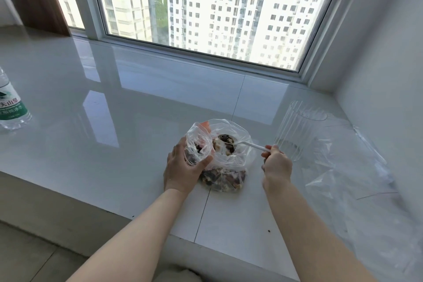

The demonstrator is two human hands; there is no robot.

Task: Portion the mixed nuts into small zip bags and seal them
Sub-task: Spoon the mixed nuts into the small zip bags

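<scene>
Counting the things on the white glossy worktop [114,107] gives one large clear bag of mixed nuts [225,175], one small zip bag [198,144], one white plastic spoon [253,146], one clear ribbed glass [295,130], a loose heap of clear plastic bags [348,162] whose number cannot be told, and one water bottle [10,103]. Near the centre, the left hand [183,170] curls its fingers and thumb round the small zip bag, holding its mouth open just at 9 o'clock of the large bag; a few dark nuts lie inside it. At 3 o'clock of the large bag the right hand [275,165] pinches the spoon's handle, the bowl reaching into the large bag's open top. Beside that hand, at 1 o'clock, stands the glass, with the loose bags at 3 o'clock of it. Far off at 9 o'clock, the bottle wears a green and white label with Chinese characters, only partly readable.
</scene>
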